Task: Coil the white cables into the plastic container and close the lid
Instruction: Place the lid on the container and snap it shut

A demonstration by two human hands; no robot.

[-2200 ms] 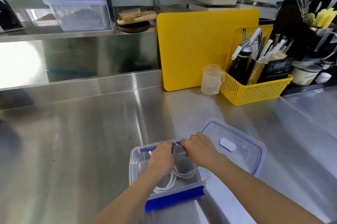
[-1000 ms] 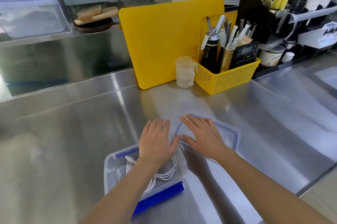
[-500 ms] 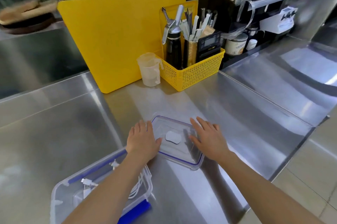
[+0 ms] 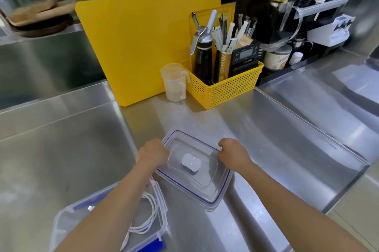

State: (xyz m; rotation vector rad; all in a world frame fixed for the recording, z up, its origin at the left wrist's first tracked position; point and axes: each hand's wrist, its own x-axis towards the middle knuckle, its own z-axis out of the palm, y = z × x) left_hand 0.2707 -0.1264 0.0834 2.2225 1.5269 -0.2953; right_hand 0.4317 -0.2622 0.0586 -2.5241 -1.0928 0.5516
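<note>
The clear plastic lid [image 4: 203, 186] with a thin blue seal and a white vent in its middle is tilted, its near edge over the steel counter. My left hand [image 4: 152, 154] grips its left edge and my right hand [image 4: 232, 155] grips its right edge. The open clear container [image 4: 61, 221] with blue clips sits at the lower left, partly under my left forearm. White cables [image 4: 151, 216] lie coiled inside it, with a plug end near its far wall.
A yellow cutting board [image 4: 135, 46] leans at the back. Next to it stand a small measuring jug [image 4: 175, 82] and a yellow basket [image 4: 225, 85] of tools. The counter's edge [image 4: 346, 188] drops off at the right.
Both hands left the cables in the container, moved right to the lid, lay flat beside it, and now curl around its two sides, raising it. My view has swung right.
</note>
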